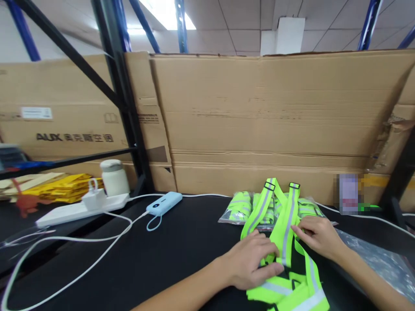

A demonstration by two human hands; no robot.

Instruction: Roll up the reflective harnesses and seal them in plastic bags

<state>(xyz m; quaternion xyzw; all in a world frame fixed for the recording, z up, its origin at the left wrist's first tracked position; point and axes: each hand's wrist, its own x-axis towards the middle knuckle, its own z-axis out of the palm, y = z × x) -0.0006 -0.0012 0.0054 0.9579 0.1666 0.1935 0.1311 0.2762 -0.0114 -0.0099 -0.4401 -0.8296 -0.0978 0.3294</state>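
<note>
A fluorescent yellow-green reflective vest [286,224] made of straps with silver stripes and black buckles lies spread on the black table. Its two upper straps reach over the bagged bundles behind. My left hand [251,261] lies across the vest's left strap and middle, fingers curled onto the webbing and thumb toward the centre. On the other side, my right hand [319,235] has its fingers bent, the tips pinching the edge of the right strap. Both palms are hidden. Nearer to me, the lower belt part [292,291] lies in loose folds, partly beyond the frame's bottom edge.
Behind the vest sit clear bags of rolled green vests [241,207]. Clear plastic packaging [382,259] lies at right. A blue power bank [164,204], white cable [97,237], power strip [81,211] and lidded cup [114,178] are at left. Cardboard [259,116] walls the back.
</note>
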